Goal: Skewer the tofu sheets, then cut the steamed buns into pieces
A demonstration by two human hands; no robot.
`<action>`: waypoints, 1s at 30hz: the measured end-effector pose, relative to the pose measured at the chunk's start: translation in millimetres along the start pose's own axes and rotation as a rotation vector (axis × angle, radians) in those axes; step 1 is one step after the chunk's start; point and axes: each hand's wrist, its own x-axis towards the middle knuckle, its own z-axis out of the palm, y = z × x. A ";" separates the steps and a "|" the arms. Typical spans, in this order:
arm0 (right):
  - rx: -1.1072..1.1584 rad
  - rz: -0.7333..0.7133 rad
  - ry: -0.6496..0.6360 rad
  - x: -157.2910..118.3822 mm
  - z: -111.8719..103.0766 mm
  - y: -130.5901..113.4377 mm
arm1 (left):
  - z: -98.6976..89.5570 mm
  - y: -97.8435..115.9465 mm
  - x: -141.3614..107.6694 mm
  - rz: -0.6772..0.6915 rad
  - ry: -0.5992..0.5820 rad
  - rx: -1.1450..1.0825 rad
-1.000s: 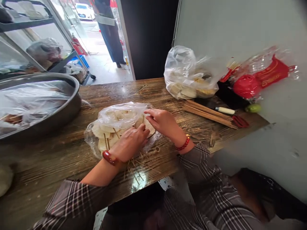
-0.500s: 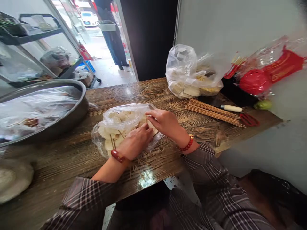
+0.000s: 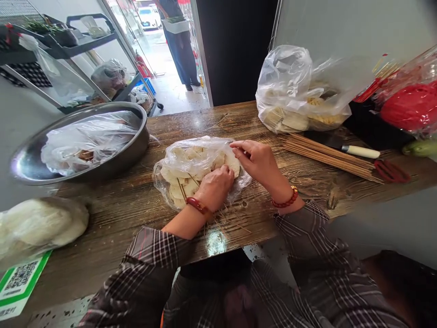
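Observation:
A clear plastic bag (image 3: 215,145) lies opened out on the wooden table, with pale, thin round slices (image 3: 169,175) in it. Over its right part my left hand (image 3: 215,186) rests with curled fingers against a pale slice; what they grip is hidden. My right hand (image 3: 256,160) is just to the right, its index finger and thumb drawn together at the bag's right side. Anything in that pinch is too small to make out. Thin brown sticks (image 3: 181,189) stand out of the slices beside my left wrist. More loose sticks (image 3: 235,224) lie scattered near the front edge.
At the left stand a large metal basin (image 3: 136,141) holding a bagged item and a pale plastic-wrapped bundle (image 3: 44,223). To the right are a bundle of long sticks (image 3: 327,159), a white-handled knife (image 3: 362,151), red scissors (image 3: 391,171) and a filled bag (image 3: 283,91). A person (image 3: 180,54) stands in the doorway.
The view has shifted left, so everything sits further right in the picture. Both hands stay at the bag of slices, with the right fingers slightly further from the left hand.

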 end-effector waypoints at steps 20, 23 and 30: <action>0.320 -0.049 -0.222 0.4 3.9 -6.8 | -33.2 -55.1 -19.5 -0.350 0.567 -1.423; 0.472 0.055 -0.260 -1.1 7.0 -8.4 | -30.3 -55.2 -17.8 -0.322 0.562 -1.460; 0.654 0.202 0.009 -2.3 13.0 -11.2 | -31.3 -45.1 -20.0 -0.363 0.726 -1.305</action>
